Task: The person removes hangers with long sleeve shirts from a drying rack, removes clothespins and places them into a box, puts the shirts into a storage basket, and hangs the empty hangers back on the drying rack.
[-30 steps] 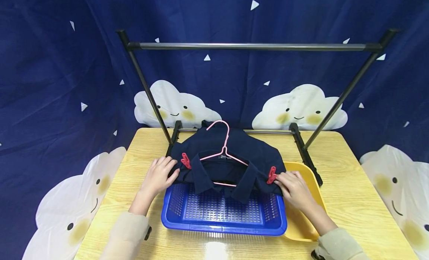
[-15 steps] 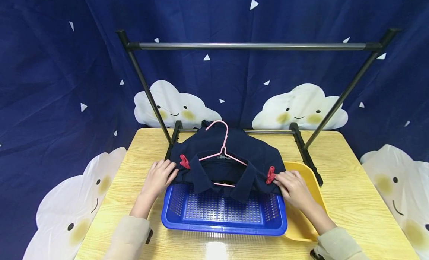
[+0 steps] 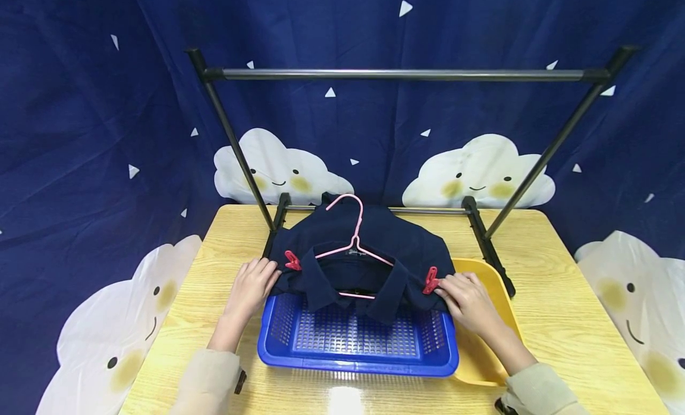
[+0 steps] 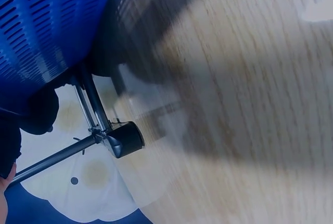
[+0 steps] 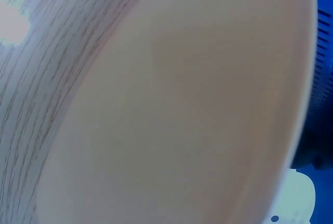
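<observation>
A dark navy collared shirt [image 3: 396,228] lies over the back of a blue perforated basket [image 3: 355,365]. A pink hanger [image 3: 357,225] sits inside it, its hook sticking up through the collar. Red clothespins grip the cloth on both sides, a left clothespin [image 3: 292,260] and a right clothespin [image 3: 430,280]. My left hand [image 3: 251,287] holds the shirt's left end between fingers and thumb. With its fingertips beside the right clothespin, my right hand [image 3: 467,296] grips the right end. In the left wrist view only a sliver of that hand [image 4: 4,195] shows.
A yellow basket [image 3: 481,373] stands right of the blue one, partly under my right forearm. Behind the shirt rises a black rack with a grey horizontal bar [image 3: 401,75]. Its feet rest on the wooden table [image 3: 556,272]. A blue curtain with clouds hangs behind.
The shirt, hanger and clothespins have shifted slightly left, and the hanger's hook has dipped a little. My left hand has moved slightly left with the cloth. Both hands keep their hold.
</observation>
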The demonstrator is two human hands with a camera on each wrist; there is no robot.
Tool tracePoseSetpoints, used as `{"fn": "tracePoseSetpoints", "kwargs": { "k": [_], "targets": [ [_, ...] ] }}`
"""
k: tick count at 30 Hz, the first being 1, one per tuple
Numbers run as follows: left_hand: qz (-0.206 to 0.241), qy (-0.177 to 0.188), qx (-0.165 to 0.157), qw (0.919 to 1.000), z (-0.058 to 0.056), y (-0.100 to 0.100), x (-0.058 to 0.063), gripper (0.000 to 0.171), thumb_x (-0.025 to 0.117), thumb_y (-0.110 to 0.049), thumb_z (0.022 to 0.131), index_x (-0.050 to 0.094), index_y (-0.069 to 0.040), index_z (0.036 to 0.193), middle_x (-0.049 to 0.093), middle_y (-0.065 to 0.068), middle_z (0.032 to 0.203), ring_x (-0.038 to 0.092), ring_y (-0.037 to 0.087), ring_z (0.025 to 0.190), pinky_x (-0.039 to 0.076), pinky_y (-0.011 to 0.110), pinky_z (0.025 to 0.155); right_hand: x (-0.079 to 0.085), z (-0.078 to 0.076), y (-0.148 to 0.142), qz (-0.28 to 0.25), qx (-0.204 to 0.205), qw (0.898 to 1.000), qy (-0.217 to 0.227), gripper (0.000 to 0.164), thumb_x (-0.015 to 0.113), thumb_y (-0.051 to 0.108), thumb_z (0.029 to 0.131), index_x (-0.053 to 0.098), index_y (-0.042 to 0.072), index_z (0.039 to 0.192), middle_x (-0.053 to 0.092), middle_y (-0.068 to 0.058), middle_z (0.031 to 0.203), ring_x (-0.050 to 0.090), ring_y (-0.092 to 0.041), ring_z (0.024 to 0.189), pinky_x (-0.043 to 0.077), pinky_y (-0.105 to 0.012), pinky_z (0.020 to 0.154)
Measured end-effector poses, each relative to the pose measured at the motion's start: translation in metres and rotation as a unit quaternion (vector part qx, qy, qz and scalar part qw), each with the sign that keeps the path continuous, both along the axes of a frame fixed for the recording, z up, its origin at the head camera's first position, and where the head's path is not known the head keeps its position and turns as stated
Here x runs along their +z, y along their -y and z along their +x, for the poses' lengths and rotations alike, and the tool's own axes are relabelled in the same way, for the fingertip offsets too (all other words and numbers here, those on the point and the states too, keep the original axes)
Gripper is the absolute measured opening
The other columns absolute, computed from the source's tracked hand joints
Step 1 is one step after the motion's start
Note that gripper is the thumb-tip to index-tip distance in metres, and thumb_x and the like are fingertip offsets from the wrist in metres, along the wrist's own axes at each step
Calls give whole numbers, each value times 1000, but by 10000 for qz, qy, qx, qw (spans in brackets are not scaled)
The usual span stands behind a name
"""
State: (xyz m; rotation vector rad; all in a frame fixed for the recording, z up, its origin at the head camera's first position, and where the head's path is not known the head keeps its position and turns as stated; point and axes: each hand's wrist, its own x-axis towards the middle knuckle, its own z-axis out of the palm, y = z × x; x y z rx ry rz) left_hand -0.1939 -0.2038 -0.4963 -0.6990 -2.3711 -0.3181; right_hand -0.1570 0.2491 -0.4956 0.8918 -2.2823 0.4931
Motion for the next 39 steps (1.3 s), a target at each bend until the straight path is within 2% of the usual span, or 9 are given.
{"fn": "tracePoseSetpoints", "kwargs": {
  "k": [4,11,14,17,20,25,30,34,39],
  "targets": [
    [54,133,85,9999,2,0,-1,31,36,-31,98,53,-5,91,51,7,77,49,29,73,39,41,68,0,0,0,-13,36,10000,-58,40,36,34,99,60,7,82,57,-2,71,52,-19,66,34,-38,74],
    [131,397,166,9990,6,-1,-2,15,52,-17,88,53,-3,93,53,11,82,50,31,78,40,44,73,5,2,-1,83,3,9999,129,40,38,37,98,62,8,87,58,-1,73,53,-20,69,34,-39,76],
    [153,468,202,9986,7,-1,-3,15,51,-18,90,52,-4,93,53,11,83,50,31,79,40,43,73,8,2,-3,140,63,9996,220,34,45,35,95,63,8,88,59,-1,75,55,-20,71,34,-38,78],
    [199,550,232,9980,8,-1,-3,19,47,-21,93,53,-4,93,53,10,84,50,30,80,40,43,71,14,2,-4,185,123,9991,354,24,56,32,89,64,9,88,61,-1,78,56,-20,73,34,-38,79],
    [245,651,266,9972,9,-1,-3,20,46,-22,93,53,-3,93,54,10,86,51,30,81,40,43,71,21,1,-5,151,85,9988,459,21,63,32,83,63,11,88,60,1,76,53,-16,70,34,-37,79],
    [253,770,333,9962,10,-2,-3,15,52,-18,89,54,-4,93,54,11,86,51,30,81,40,43,70,32,-3,-7,-131,85,9994,320,30,57,40,85,63,11,86,51,5,67,45,-11,63,33,-37,75],
    [278,782,366,9959,10,-2,-3,14,54,-16,88,54,-3,94,54,11,87,51,30,82,41,43,73,42,-8,-6,-334,196,9992,124,41,48,47,89,62,9,88,53,4,68,47,-14,64,31,-38,74],
    [310,766,377,9959,10,-2,-4,13,54,-16,88,55,-3,94,54,11,87,51,30,82,41,44,74,51,-9,-4,-182,122,9993,305,41,49,48,88,62,10,92,55,3,72,50,-14,69,31,-38,77],
    [354,755,381,9958,10,-3,-4,13,55,-15,88,55,-3,94,54,11,86,51,30,81,41,43,74,56,-11,0,199,53,9992,331,41,52,49,86,61,10,95,58,0,76,52,-16,73,32,-40,80]
  ]
}}
